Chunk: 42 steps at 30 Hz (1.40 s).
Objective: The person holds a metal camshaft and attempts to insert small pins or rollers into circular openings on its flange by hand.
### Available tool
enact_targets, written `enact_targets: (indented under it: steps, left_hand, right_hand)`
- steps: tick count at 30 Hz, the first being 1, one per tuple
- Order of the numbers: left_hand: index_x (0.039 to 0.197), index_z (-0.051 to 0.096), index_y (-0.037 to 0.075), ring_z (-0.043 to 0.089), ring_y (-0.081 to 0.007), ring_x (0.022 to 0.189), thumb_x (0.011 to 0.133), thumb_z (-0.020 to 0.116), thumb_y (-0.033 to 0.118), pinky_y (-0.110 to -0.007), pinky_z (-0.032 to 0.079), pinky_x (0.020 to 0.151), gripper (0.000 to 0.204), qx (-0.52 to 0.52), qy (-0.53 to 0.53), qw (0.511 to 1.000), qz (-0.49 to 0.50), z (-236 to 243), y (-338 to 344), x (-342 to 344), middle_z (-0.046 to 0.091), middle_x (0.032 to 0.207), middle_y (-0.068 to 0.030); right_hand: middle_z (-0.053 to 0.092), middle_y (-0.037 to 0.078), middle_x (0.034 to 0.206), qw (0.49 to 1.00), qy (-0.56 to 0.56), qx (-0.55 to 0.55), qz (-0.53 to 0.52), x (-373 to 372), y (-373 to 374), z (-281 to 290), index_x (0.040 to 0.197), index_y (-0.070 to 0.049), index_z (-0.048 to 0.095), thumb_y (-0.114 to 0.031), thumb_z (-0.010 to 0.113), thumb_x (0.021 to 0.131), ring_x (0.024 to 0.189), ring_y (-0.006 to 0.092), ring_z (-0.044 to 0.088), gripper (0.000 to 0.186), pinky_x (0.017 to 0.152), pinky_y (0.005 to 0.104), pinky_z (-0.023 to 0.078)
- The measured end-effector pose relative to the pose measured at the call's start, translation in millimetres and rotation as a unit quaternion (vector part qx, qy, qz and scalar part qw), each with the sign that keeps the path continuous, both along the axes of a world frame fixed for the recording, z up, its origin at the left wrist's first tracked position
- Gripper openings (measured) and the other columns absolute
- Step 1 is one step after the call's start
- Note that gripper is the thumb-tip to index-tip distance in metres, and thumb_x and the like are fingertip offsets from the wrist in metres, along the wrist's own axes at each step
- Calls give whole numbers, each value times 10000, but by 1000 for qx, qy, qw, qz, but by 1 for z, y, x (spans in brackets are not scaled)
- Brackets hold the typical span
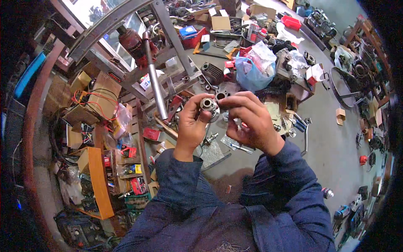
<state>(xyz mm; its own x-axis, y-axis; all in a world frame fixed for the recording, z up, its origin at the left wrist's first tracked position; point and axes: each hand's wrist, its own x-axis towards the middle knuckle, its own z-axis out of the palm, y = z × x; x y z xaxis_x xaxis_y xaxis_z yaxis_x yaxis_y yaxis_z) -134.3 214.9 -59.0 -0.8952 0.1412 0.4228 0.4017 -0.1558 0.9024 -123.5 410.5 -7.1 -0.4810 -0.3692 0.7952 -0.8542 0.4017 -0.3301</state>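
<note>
At frame centre, our left hand [191, 126] and right hand [252, 122] together hold a round metal part [209, 105] above the cluttered floor [336, 147].

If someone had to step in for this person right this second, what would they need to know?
Left hand: closed around the small round silver metal part with a hollow centre, held up in front of the chest.
Right hand: fingertips pinch the same part from the right side, so both hands share the grip.
Around: directly below the hands, loose metal bolts lie on the grey concrete floor; a blue plastic bag sits beyond.
Done: the part is off the floor and in hand.
Left: cannot tell from this view; nothing is fitted to the part yet.
</note>
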Motion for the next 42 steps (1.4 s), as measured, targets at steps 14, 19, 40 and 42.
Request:
enact_targets:
  steps: [14, 19, 40, 42]
  left_hand:
    - [1176, 624, 28, 602, -94, 923, 887, 713, 428, -255, 490, 814, 501, -63, -13, 998, -20, 17, -2, 8, 660, 1012, -19]
    - [1156, 630, 27, 602, -97, 920, 885, 716, 427, -262, 489, 817, 490, -45, 8, 999, -24, 11, -5, 6, 655, 1007, -22]
    - [1122, 583, 34, 615, -159, 943, 776, 836, 275, -300, 502, 853, 491, -2, 74, 995, -68, 9, -4, 2, 634, 1033, -66]
    - [1134, 564, 49, 615, -150, 956, 783, 844, 285, -289, 500, 846, 508, 25, 44, 996, -75, 8, -3, 4, 636, 1048, -60]
  right_hand:
    - [624, 103, 1169, 996, 59, 68, 11, 4, 1, -3, 983, -22, 633, -144, 726, 681, 1036, 312, 633, 338, 855, 394, 552]
    - [636, 122, 1090, 992, -81, -47, 88, 4, -8, -3, 893, -26, 598, -6, 702, 681, 954, 312, 632, 236, 839, 386, 523]
    - [649, 112, 984, 986, -74, -107, 106, 2, 0, 3, 861, -25, 569, 20, 672, 711, 909, 268, 639, 188, 823, 374, 504]
    - [650, 107, 989, 987, -71, -95, 108, 3, -1, 2, 873, -35, 579, 15, 694, 691, 905, 298, 634, 222, 819, 391, 505]
